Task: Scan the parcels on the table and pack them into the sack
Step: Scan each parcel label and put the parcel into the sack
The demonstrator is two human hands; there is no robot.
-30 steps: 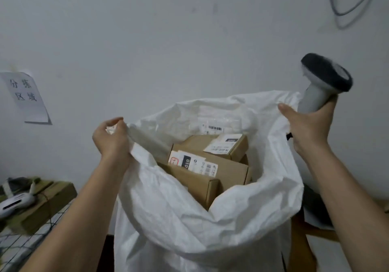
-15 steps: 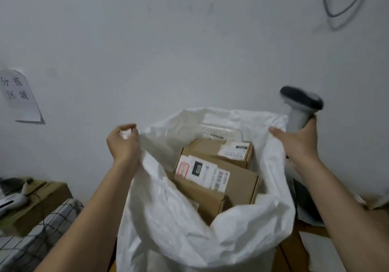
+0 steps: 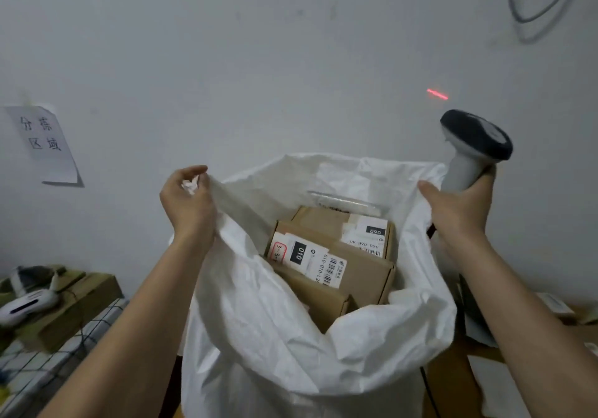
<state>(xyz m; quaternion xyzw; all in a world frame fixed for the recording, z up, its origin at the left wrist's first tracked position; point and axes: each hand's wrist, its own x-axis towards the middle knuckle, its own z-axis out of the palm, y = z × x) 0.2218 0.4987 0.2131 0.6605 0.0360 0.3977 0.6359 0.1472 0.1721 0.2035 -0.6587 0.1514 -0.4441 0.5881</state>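
Far left, a white handheld device (image 3: 27, 304) lies on a cardboard box (image 3: 77, 301) over a checked cloth (image 3: 48, 362), and a paper sign (image 3: 43, 142) hangs on the wall above; none of it is in play. Moving in, the left hand (image 3: 189, 204) has its fingers curled tight round a bunched corner of the sack (image 3: 259, 336), pulling the rim up and out on that side; the white woven mouth gapes wide between the two arms. Down in the opening sit the parcels (image 3: 333, 262), brown cartons stacked at an angle, the top ones showing white labels with barcodes; they reach well up toward the rim, so this sack looks nearly full. On the right, the right hand (image 3: 459, 210) is doing double duty; its fingers wrap the grey handle of the scanner (image 3: 469, 149), and it seems to pin the sack's edge too, though exactly how it catches the cloth I cannot tell. The scanner's dark head points off at the wall, where a red laser line (image 3: 437, 94) glows; nothing is being read at this instant. My read is that this is the packing step, the sack being held open and its load settled. No loose parcel shows between the hands, and the table is mostly out of view; the next move likely calls for freeing a hand, turning back for another parcel and bringing its barcode under that beam.
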